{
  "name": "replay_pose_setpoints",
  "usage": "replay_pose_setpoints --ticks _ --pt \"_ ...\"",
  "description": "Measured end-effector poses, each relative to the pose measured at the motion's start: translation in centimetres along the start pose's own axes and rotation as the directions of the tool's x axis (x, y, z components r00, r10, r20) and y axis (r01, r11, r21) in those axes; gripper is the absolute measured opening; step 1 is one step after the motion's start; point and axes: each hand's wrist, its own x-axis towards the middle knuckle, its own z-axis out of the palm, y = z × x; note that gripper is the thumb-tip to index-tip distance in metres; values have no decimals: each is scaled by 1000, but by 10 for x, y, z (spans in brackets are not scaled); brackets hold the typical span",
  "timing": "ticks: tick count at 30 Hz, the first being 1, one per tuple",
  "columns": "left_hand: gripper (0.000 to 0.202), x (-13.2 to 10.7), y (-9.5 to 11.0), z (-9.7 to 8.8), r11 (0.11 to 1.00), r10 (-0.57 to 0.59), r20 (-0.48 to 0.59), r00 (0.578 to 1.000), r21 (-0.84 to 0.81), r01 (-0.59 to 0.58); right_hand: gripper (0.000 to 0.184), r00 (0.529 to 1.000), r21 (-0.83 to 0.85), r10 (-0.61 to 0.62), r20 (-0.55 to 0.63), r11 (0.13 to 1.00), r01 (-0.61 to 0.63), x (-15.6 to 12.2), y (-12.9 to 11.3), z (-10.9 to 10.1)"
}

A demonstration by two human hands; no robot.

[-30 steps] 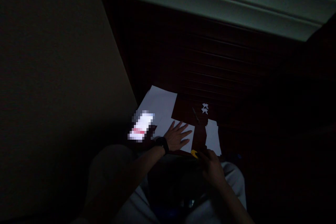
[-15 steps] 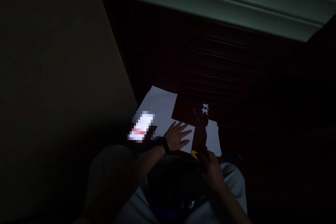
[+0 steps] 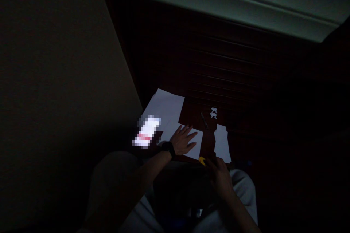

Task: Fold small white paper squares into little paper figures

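Observation:
The scene is very dark. My left hand (image 3: pixel 182 139) lies flat with fingers spread on a white paper sheet (image 3: pixel 196 145) on the dark wooden floor; a black watch (image 3: pixel 168 148) is on that wrist. My right hand (image 3: pixel 219 173) is closed low beside a small yellow tool (image 3: pixel 201 160), its fingers pinched around the tool's dark end at the near edge of the paper. A second white piece of paper (image 3: pixel 221 143) lies just right of a dark gap. Small white paper cut-outs (image 3: pixel 213 113) and a thin pen-like object (image 3: pixel 203 119) rest farther away.
A larger white sheet (image 3: pixel 166 108) lies to the left with a bright, blurred phone-like object (image 3: pixel 146 131) on it. A plain wall (image 3: pixel 54 80) rises on the left, a pale baseboard (image 3: pixel 232 3) runs across the top. My legs in light trousers (image 3: pixel 243 185) are below.
My left hand has slid slightly back toward me on the paper. The right hand has hardly moved.

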Motion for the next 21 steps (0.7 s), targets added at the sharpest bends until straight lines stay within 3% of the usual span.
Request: replay_pose_setpoints --ticks 16,21 --pt "49 -1 3 -5 1000 6 -5 1000 19 -6 48 1000 -2 10 0 1000 -10 2 0 0" --pt "49 2 5 -9 1000 8 -2 1000 25 -8 55 1000 -1 -7 16 1000 7 4 0 -5"
